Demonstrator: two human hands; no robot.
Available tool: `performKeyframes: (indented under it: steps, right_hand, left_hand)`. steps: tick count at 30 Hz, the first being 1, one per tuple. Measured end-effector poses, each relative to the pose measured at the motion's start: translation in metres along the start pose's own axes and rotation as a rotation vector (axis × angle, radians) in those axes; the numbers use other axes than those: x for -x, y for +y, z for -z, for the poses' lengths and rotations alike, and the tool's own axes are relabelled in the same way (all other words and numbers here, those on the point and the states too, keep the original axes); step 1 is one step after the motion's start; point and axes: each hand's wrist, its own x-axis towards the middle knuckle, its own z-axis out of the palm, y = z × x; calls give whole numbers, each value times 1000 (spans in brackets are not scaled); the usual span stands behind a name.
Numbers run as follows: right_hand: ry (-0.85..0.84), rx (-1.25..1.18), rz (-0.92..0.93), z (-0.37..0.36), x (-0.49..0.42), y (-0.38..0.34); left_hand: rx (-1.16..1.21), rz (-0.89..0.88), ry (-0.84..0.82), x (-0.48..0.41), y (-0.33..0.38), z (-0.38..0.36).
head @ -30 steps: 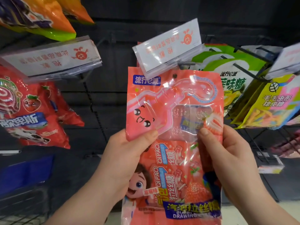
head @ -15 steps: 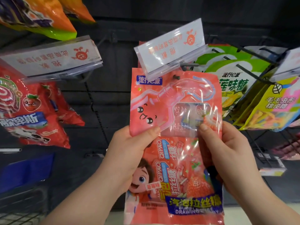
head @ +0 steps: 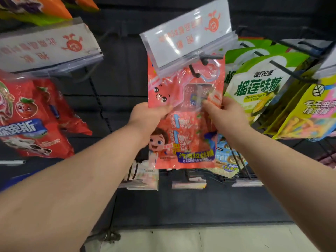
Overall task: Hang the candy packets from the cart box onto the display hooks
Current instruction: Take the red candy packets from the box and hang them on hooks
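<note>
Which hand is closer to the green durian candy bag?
Right. The right hand grips the pink packet at its edge just beside the green bag; the left hand grips the packet's far edge.

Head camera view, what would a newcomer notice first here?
The pink candy packet at centre, which the left hand and right hand pinch by its sides, its top up at a black display hook under a clear label holder. Next, red packets hanging at the left and green durian candy packets at the right.
</note>
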Motion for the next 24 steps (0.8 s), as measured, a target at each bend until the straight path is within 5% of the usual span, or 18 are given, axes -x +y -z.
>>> performKeyframes:
  steps: [8, 12, 18, 24]
  right_hand:
    - [-66, 35, -48, -6, -17, 1]
    - [-79, 244, 6, 1, -10, -7]
    - [-126, 750, 278, 12, 22, -18]
    - [-268, 1020, 314, 22, 72, -49]
  left_hand:
    - [-33, 23, 26, -23, -3, -4]
    - [-183, -38, 125, -30, -7, 3]
    - [-766, -133, 138, -2, 0, 24]
    - [-1361, -289, -72, 48, 15, 52]
